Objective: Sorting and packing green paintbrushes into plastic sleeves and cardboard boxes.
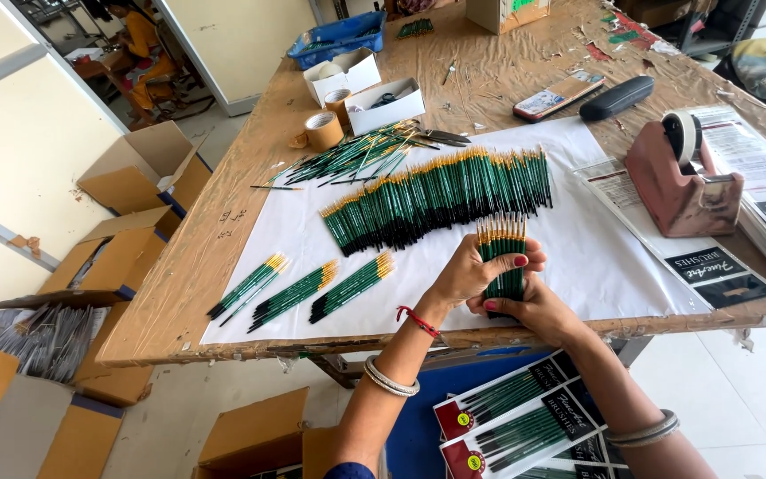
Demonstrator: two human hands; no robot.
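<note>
Both my hands hold one upright bundle of green paintbrushes (503,253) with yellow ferrules, over the near edge of a white paper sheet (596,257). My left hand (472,270) wraps the bundle from the left; my right hand (534,310) cups its lower end. A long row of the same brushes (436,197) lies across the sheet behind. Three small groups of brushes (299,291) lie to the left. A loose heap of brushes (356,155) sits at the sheet's far corner.
A pink tape dispenser (680,182) and printed packaging cards (711,266) lie to the right. Tape rolls (323,130), white boxes (385,105), a blue tray (339,37) and a phone (558,96) are farther back. Cardboard boxes (126,257) stand on the floor left. Packed brush sets (525,426) lie below.
</note>
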